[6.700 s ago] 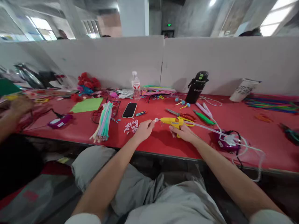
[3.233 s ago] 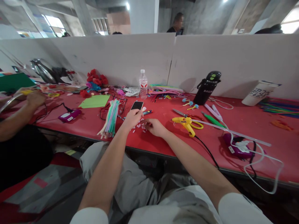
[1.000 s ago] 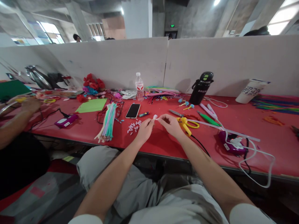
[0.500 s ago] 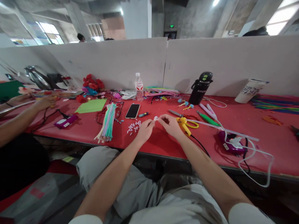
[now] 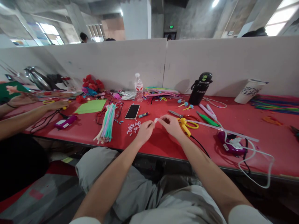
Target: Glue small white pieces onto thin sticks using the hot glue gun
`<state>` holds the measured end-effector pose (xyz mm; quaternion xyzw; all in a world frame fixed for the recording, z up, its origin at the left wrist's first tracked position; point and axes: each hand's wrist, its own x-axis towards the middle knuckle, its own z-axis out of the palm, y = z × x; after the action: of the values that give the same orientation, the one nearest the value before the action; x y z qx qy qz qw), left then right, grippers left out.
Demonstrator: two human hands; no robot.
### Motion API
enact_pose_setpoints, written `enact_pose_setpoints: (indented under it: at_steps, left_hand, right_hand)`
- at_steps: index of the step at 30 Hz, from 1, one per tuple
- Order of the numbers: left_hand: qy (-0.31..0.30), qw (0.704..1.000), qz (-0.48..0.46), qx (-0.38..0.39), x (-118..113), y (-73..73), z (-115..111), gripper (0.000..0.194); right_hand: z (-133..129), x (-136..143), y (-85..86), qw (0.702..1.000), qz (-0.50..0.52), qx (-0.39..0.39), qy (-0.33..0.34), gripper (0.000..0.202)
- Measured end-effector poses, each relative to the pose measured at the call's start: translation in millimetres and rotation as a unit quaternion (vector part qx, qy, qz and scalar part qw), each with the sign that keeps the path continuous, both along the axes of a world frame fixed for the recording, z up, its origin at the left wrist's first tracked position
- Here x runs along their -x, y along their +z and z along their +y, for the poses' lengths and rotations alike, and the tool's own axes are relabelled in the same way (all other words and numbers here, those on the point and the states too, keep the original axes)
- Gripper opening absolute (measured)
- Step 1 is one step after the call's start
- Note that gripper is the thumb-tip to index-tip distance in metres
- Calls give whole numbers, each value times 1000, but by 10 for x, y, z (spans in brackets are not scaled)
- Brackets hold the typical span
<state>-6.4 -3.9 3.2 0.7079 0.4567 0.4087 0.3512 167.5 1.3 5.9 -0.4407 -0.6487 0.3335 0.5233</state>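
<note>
Left hand (image 5: 145,132) and right hand (image 5: 172,126) pinch their fingers on a small whitish rounded piece (image 5: 156,119); uneven pressure could dislodge it.

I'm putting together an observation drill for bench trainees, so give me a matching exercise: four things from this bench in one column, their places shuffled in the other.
Things
1. Small white piece
2. Rectangular black-screened phone
3. Yellow plastic glue gun
4. Black cylindrical flask

Places
A. Partly hidden by the right hand
B. Standing in front of the pale partition
C. Pinched between the left hand and right hand
D. Lying flat just beyond scattered pale bits

Pairs: 1-C, 2-D, 3-A, 4-B
</note>
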Motion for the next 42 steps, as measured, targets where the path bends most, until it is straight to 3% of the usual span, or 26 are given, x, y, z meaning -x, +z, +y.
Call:
enact_pose_setpoints:
  at_steps: [10,27,42]
  left_hand:
    - [-6,1000,-12,20,1,-4,21,35]
    - [-21,1000,14,15,24,108,-22,36]
    - [-23,999,28,13,30,70,4,36]
  right_hand:
    - [7,-15,-2,999,3,-29,-41,26]
    - [-17,-7,-8,999,-16,-34,-26,26]
    - [-43,-5,0,994,-52,-85,-32,18]
